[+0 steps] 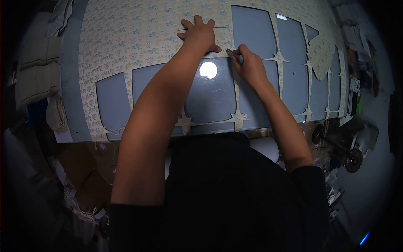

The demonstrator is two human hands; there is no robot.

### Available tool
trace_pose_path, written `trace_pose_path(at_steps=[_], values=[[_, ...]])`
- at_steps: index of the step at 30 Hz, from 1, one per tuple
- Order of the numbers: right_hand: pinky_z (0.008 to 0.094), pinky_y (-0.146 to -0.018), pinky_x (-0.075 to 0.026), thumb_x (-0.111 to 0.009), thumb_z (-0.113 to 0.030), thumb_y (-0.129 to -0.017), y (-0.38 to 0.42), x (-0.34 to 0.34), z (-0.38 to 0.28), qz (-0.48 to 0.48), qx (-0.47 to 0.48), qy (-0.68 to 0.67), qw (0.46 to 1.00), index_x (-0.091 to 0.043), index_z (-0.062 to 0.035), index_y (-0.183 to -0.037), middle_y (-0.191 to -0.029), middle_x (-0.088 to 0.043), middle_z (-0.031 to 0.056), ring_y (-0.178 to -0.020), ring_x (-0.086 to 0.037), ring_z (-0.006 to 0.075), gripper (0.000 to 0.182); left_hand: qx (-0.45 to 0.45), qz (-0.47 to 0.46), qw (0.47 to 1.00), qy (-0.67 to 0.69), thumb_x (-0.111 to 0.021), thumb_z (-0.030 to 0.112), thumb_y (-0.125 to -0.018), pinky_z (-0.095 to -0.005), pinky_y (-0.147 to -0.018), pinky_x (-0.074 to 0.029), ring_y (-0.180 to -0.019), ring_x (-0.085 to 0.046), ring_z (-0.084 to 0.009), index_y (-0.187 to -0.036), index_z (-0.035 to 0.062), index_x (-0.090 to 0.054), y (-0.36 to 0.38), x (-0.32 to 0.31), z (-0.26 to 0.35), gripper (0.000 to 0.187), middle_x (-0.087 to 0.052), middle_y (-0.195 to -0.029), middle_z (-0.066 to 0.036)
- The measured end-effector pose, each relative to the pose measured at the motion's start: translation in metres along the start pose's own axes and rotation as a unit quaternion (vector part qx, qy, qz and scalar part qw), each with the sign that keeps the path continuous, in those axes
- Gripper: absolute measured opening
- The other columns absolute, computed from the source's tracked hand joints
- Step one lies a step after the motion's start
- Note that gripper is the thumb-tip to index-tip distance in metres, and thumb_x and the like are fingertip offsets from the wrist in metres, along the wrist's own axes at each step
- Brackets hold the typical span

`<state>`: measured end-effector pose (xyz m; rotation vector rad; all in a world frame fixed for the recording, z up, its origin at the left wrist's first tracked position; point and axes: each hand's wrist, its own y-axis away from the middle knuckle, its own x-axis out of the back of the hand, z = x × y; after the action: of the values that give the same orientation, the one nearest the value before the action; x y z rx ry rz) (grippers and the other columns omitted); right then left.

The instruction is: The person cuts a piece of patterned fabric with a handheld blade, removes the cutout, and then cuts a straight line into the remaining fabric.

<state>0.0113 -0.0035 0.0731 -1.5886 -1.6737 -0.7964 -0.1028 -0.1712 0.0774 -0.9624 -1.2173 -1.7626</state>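
A cream sheet (138, 33) with a small blue and yellow pattern lies over the grey tabletop (254, 29). My left hand (199, 35) presses flat on it, fingers spread, with a thin dark line running across the sheet beside the fingers. To the right, my right hand (248, 63) is closed around a slim grey pen-like tool (229, 52), whose tip points at the sheet near the upper corner of a cut-out opening. Whether it is a knife or a pen I cannot tell. Several panel-shaped openings show the grey surface between narrow strips.
A loose pointed piece of the patterned sheet (322, 59) lies at the right. Stacked pale cushion-like bundles (40, 75) stand left of the table. Below the front edge are a cardboard box (90, 189) and a dark wheeled metal object (354, 159). Light reflects off the tabletop.
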Motion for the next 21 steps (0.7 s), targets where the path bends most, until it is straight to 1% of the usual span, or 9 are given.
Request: trace_pose_path(at_steps=[1,7,10,12,13,15,16,18,21], values=[[0.0453,-0.071,-0.055,-0.074,-0.013,-0.094,0.003,-0.006,0.005,-0.001,0.0,-0.001,1.0,-0.06,-0.0018,-0.104,-0.096,-0.074,0.0197,-0.083,-0.072,0.0409,0.02,0.001,-0.001,1.0,0.0,-0.096,0.044,-0.07,-0.0787,-0.109,-0.037,-0.149,-0.016,-0.0643,-0.152,0.0216,-0.048,0.0,-0.001,0.0,0.097,-0.029,-0.163,-0.021],[0.039,-0.076,-0.057,-0.074,-0.011,-0.095,0.015,-0.031,0.028,0.107,0.094,-0.025,0.99,-0.064,-0.0017,-0.105,-0.1,-0.075,0.0164,-0.089,-0.073,0.0331,0.017,-0.007,0.008,1.0,-0.01,-0.096,0.044,-0.069,-0.0785,-0.106,-0.041,-0.148,-0.019,-0.0643,-0.152,0.0201,-0.048,0.002,-0.001,0.0,0.1,-0.032,-0.161,-0.021],[0.038,-0.076,-0.057,-0.074,-0.011,-0.095,0.007,-0.014,0.029,0.069,0.072,-0.07,0.993,-0.065,-0.0032,-0.109,-0.098,-0.074,0.0154,-0.088,-0.074,0.0318,0.019,0.0,0.014,1.0,-0.014,-0.097,0.044,-0.068,-0.0778,-0.106,-0.042,-0.149,-0.019,-0.0634,-0.154,0.021,-0.046,0.0,-0.002,-0.001,0.102,-0.032,-0.161,-0.019],[0.039,-0.077,-0.056,-0.074,-0.012,-0.096,-0.008,0.011,0.029,-0.052,0.051,-0.073,0.995,-0.065,-0.0053,-0.11,-0.098,-0.074,0.0139,-0.087,-0.073,0.0324,0.018,0.011,0.013,1.0,-0.007,-0.097,0.044,-0.067,-0.0776,-0.106,-0.042,-0.149,-0.019,-0.0622,-0.155,0.0219,-0.044,-0.002,-0.002,0.0,0.105,-0.033,-0.162,-0.017],[0.039,-0.077,-0.056,-0.074,-0.012,-0.096,-0.016,0.019,0.035,-0.055,0.053,-0.076,0.994,-0.065,-0.0053,-0.11,-0.098,-0.074,0.0139,-0.087,-0.073,0.0324,0.018,0.016,0.012,1.0,-0.008,-0.097,0.044,-0.067,-0.0776,-0.106,-0.042,-0.149,-0.019,-0.0622,-0.155,0.0219,-0.044,-0.002,-0.002,0.0,0.105,-0.033,-0.162,-0.017],[0.0402,-0.076,-0.056,-0.075,-0.013,-0.095,-0.038,0.029,0.048,-0.149,0.146,-0.056,0.976,-0.064,-0.0066,-0.11,-0.097,-0.075,0.0131,-0.087,-0.073,0.033,0.02,0.022,0.006,1.0,-0.009,-0.098,0.043,-0.065,-0.0776,-0.106,-0.042,-0.149,-0.019,-0.0618,-0.156,0.0219,-0.043,-0.003,-0.001,0.001,0.108,-0.033,-0.162,-0.015],[0.0402,-0.076,-0.056,-0.075,-0.013,-0.095,-0.047,0.033,0.049,-0.15,0.148,-0.061,0.976,-0.064,-0.0066,-0.11,-0.097,-0.075,0.0131,-0.087,-0.073,0.033,0.02,0.026,0.005,1.0,-0.011,-0.098,0.043,-0.065,-0.0776,-0.106,-0.042,-0.149,-0.019,-0.0618,-0.156,0.0219,-0.043,-0.003,0.0,0.001,0.108,-0.033,-0.162,-0.015],[0.0471,-0.07,-0.054,-0.073,-0.017,-0.093,-0.059,0.042,0.052,-0.187,0.233,-0.033,0.954,-0.061,-0.0071,-0.107,-0.087,-0.073,0.0144,-0.081,-0.07,0.0385,0.02,0.02,0.02,1.0,-0.009,-0.1,0.04,-0.062,-0.0775,-0.106,-0.042,-0.149,-0.019,-0.0611,-0.157,0.0223,-0.042,-0.001,-0.003,0.0,0.112,-0.034,-0.162,-0.014],[0.0488,-0.068,-0.053,-0.072,-0.015,-0.092,-0.075,0.047,0.053,-0.226,0.28,-0.003,0.933,-0.059,-0.0066,-0.105,-0.082,-0.071,0.0156,-0.078,-0.069,0.0391,0.021,0.027,0.021,0.999,0.003,-0.101,0.038,-0.06,-0.0778,-0.108,-0.041,-0.15,-0.02,-0.0595,-0.157,0.0237,-0.042,-0.002,-0.004,0.0,0.115,-0.034,-0.162,-0.013]])
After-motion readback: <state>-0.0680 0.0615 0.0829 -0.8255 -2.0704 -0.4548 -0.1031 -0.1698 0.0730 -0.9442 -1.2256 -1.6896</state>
